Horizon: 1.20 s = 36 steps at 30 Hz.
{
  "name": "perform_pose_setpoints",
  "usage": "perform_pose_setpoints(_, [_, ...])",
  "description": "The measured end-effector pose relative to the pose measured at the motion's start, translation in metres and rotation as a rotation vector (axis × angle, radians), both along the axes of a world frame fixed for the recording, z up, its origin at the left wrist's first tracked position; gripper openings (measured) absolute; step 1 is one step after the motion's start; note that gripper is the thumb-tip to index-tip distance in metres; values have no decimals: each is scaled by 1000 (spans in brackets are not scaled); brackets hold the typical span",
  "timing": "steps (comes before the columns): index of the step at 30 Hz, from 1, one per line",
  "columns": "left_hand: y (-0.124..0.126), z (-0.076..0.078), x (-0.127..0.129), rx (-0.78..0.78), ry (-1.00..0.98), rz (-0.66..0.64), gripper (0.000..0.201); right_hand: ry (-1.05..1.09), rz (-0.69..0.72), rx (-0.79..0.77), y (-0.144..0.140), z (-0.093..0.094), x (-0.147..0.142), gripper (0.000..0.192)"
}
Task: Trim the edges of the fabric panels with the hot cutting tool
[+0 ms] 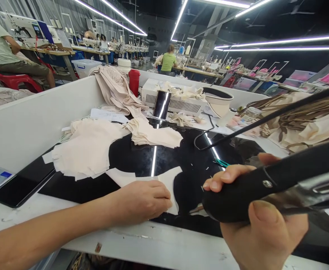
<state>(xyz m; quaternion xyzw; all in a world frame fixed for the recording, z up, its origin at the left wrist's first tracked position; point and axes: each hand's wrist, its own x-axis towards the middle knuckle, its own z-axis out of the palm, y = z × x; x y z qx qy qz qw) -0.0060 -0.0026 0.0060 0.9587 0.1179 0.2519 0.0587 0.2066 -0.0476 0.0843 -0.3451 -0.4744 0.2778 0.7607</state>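
Observation:
My left hand has its fingers curled together on a small cream fabric piece, which lies on the glossy black board. In my right hand is a black corded handheld tool with a rounded end and a silver metal part, raised close to the camera. Its working end cannot be made out. Beyond my left hand lie a larger stack of cream fabric pieces and a smaller stack. A green thin-handled tool lies behind my right fingers.
A black phone rests at the left. At the back stand a vented white box topped with scraps, a black cylinder and a red container. Brown straps pile up right. A black cable crosses the board.

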Motion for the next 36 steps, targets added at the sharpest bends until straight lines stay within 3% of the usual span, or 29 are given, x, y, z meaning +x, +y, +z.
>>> perform_pose_setpoints(5, [-2,12,-5,-99,5,-116,12,-88,-140,-100,10,14,20,54])
perform_pose_setpoints(9, [-1,18,-12,-157,2,-173,9,-130,-178,-46,24,9,23,46])
perform_pose_setpoints(18, [11,27,4,3,-48,1,24,-96,-112,96,44,-14,23,37])
perform_pose_setpoints(28, [30,8,34,238,115,49,17,-9,-95,122,47,-17,20,40])
perform_pose_setpoints(36, [25,0,29,221,132,98,17,18,-69,110,48,-22,24,45])
